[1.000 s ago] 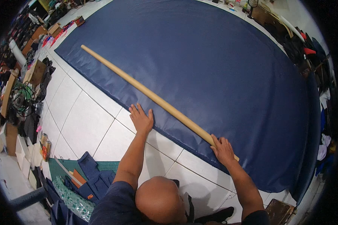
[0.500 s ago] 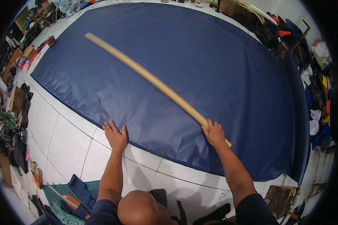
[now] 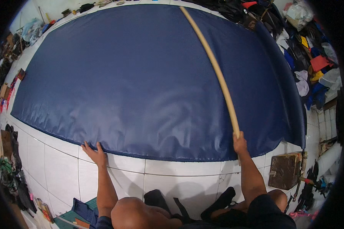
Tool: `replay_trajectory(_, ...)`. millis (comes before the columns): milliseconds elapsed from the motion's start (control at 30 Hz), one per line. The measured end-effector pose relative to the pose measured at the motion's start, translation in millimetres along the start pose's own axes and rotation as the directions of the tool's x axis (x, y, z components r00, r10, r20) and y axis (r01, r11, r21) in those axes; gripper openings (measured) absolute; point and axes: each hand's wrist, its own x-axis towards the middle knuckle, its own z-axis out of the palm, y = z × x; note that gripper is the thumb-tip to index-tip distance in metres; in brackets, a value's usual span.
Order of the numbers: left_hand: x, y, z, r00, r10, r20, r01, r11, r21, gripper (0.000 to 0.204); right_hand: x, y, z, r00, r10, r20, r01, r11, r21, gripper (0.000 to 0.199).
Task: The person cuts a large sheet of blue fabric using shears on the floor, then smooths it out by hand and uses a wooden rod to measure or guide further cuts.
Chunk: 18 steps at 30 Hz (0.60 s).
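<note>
A large navy-blue sheet, glossy and faintly wrinkled, is spread over the white tiled floor. At its near edge on the left, my left hand rests with fingers apart, fingertips on the sheet's border. My right hand is wrapped round the near end of a long pale wooden stick. The stick reaches across the sheet to its far edge, and a short end shows below my fist. Whether the stick touches the sheet along its whole length, I cannot tell.
White floor tiles run along the near side. A worn brown box stands at the near right. Piled cloth scraps and bags line the right side. A green mat with dark-blue cloth lies at the lower left.
The stick has swung from a slant toward the far left to nearly straight away from me. My right hand still grips it; my left hand stays at the near edge. The view has shifted.
</note>
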Motion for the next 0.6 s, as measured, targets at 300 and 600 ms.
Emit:
replay_trajectory(300,-13.2,-0.4,-15.2,0.993,-0.018,0.116,0.004,0.993,0.121,0.075,6.5,3.9,-20.9,0.992,-0.049,-0.114,0.053,0.998,0.027,0.054)
replay_trajectory(600,-9.0,3.0,-18.5,0.995,-0.016,0.095,0.008,0.996,0.091,0.077,-69.0,-122.9,54.3,0.866,-0.500,0.036,0.499,0.855,-0.137,0.065)
